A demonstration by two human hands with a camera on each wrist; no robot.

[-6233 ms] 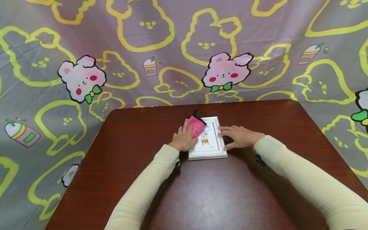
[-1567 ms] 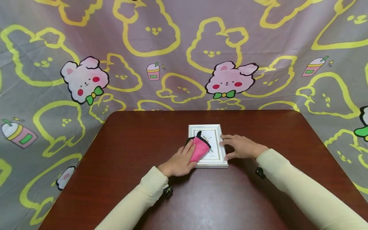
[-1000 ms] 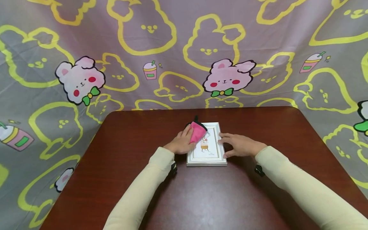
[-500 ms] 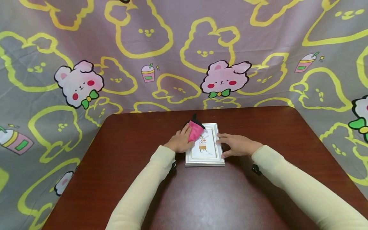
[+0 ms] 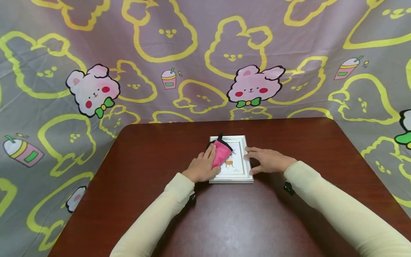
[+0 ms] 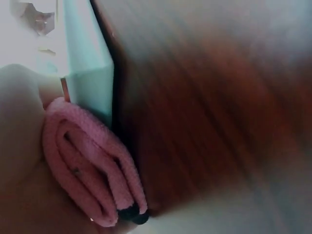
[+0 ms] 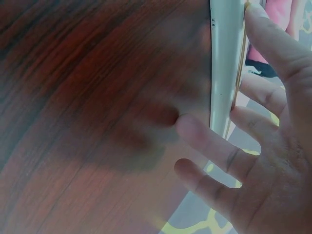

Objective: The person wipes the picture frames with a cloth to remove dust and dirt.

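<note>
A white picture frame (image 5: 249,171) with a printed plant-pot picture lies flat on the dark red-brown table. Over its left part is a folded pink cloth (image 5: 222,152) with black edging and a black loop. My left hand (image 5: 201,167) presses on this cloth, fingers lying straight across it; in the left wrist view the folded layers of the pink cloth (image 6: 92,161) show beside the frame's side (image 6: 90,63). At the frame's right edge rests my right hand (image 5: 268,160), its fingers spread. The right wrist view shows fingertips of the right hand (image 7: 263,131) against the frame's rim (image 7: 224,63).
The table (image 5: 154,157) has rounded far corners and reflects light near the front. Behind and beside it hangs a grey-mauve curtain (image 5: 192,46) with yellow outlined bears and pink bunny faces. Both forearms wear cream sleeves, with a dark device under each wrist.
The left hand and cloth have gone up and down the frame's left side; over the last half second they slid slightly nearer. The right hand stays at the right edge. The head view shifts slightly.
</note>
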